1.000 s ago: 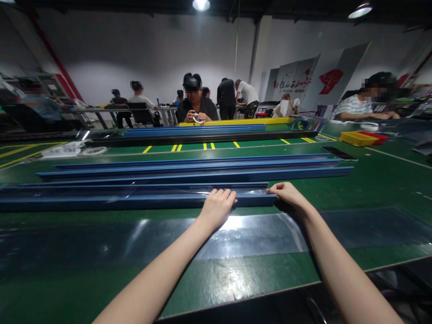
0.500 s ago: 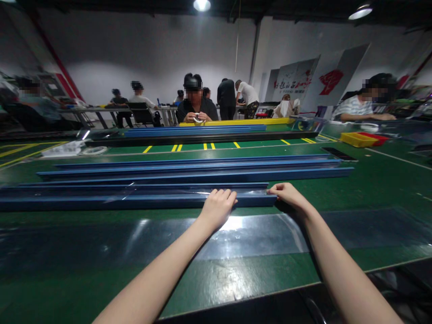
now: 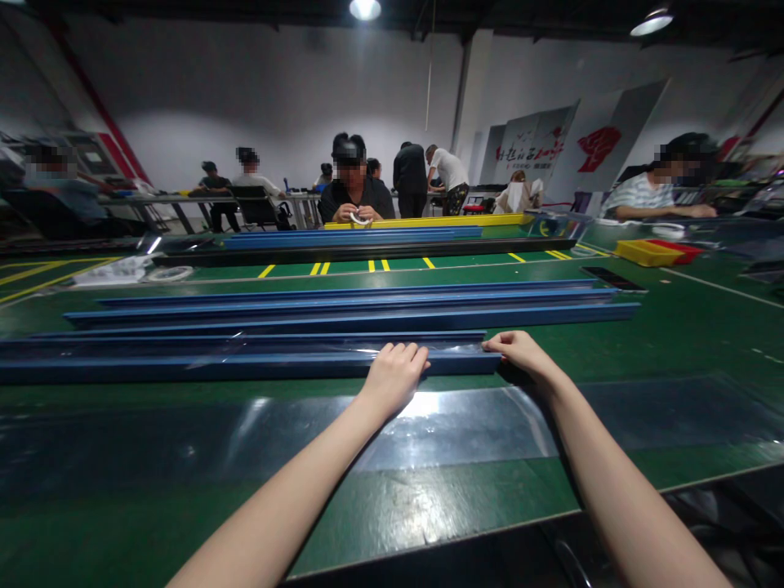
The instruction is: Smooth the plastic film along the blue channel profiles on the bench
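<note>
A long blue channel (image 3: 294, 364) lies across the green table in front of me, with a clear plastic strip (image 3: 343, 349) inside its trough. My left hand (image 3: 395, 376) is closed over the channel's near wall, close to its right end; its fingertips are hidden inside. At that end, my right hand (image 3: 518, 351) has thumb and forefinger pinched together on what looks like the tip of the clear strip. Nearer to me, a wide clear plastic sheet (image 3: 465, 433) is spread flat beneath my forearms.
Behind the channel lie more blue channels (image 3: 429, 315). Farther back are a black profile (image 3: 398, 250), a yellow profile (image 3: 441, 221), a dark phone-like slab (image 3: 612, 279), a yellow tray (image 3: 648, 253) and a white tape roll (image 3: 170, 274). A co-worker (image 3: 358, 196) sits opposite, holding a white ring.
Almost nothing differs. Both hands keep their places on the channel and its end; the whole view has shifted very slightly.
</note>
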Tool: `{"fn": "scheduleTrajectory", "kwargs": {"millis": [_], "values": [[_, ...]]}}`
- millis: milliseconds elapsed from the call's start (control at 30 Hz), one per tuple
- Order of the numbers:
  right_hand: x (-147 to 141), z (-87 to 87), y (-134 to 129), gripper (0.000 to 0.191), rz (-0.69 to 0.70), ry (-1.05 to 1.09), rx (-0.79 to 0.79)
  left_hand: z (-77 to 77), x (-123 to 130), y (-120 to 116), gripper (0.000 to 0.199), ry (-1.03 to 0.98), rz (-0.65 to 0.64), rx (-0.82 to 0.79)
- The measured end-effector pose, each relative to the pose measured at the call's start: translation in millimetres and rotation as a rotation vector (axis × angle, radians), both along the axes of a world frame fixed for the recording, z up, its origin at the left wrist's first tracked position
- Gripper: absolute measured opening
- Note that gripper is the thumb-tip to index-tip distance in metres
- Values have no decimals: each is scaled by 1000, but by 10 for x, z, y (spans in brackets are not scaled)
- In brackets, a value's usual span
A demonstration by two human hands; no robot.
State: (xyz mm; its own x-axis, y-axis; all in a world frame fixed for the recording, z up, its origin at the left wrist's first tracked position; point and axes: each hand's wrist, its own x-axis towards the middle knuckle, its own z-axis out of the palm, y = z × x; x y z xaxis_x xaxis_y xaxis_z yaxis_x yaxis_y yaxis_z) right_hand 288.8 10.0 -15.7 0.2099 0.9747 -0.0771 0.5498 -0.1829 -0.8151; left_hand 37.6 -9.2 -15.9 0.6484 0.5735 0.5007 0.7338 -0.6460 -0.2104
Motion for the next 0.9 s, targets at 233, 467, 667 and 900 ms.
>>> {"fn": "scheduleTrajectory", "kwargs": {"millis": [233,467,667,900], "values": [[6,-3,3,24,2,-11,0,2,2,5,18,-1,2,0],[15,-22,10,26,12,-1,27,2,5,-4,18,9,6,-5],[24,-22,13,26,23,-4,23,2,4,-3,18,2,10,5],[19,-19,11,27,29,17,35,15,-9,10,21,7,-6,-8]]}}
